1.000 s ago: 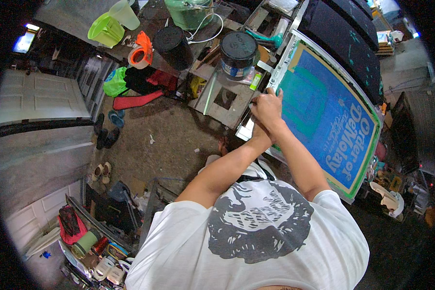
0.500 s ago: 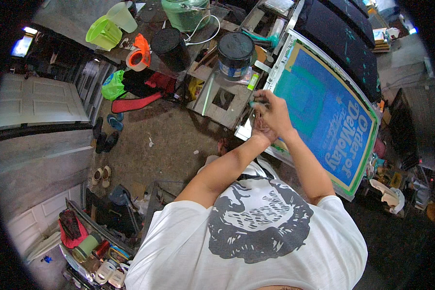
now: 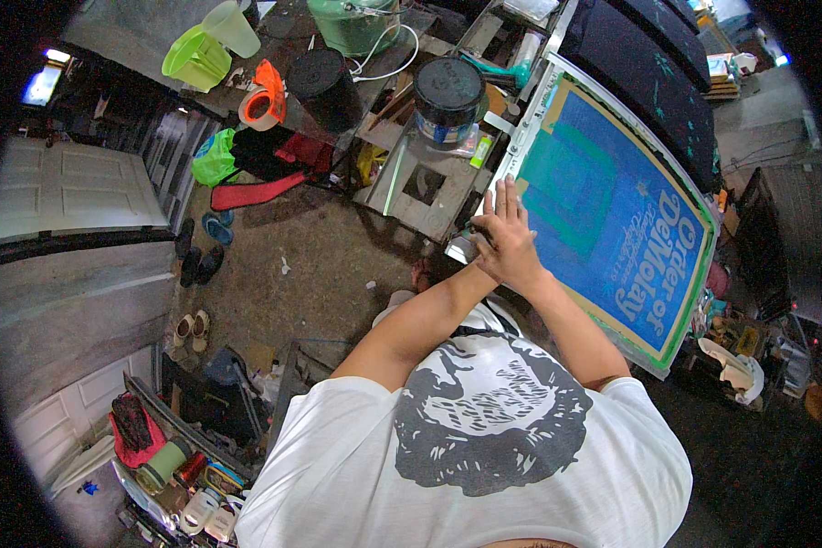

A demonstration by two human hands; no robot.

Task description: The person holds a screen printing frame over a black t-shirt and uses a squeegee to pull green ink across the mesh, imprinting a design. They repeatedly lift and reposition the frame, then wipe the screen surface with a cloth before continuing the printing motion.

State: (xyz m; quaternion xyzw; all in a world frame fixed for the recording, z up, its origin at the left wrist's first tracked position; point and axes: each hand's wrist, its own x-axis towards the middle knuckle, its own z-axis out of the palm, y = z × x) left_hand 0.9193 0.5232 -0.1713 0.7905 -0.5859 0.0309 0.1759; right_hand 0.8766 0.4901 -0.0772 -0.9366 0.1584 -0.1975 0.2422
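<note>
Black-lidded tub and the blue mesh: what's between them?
In the head view, a small yellow-green item, a white tab and the pale frame bar along the mesh's edge; neither of the hands lies there.

The bare left hand lies mostly hidden beneath the bare right hand, so its fingers (and anything in them) cannot be made out. The bare right forearm blocks part of the near edge of the flat blue mesh screen. At the top, the picture's edge cuts off the rounded green plastic container and the curved black panels; at the bottom it crops the white cotton T-shirt. The dark fisheye rim swallows the outer side of the white panelled door. A pale scrap on the brown floor is too small to identify.
</note>
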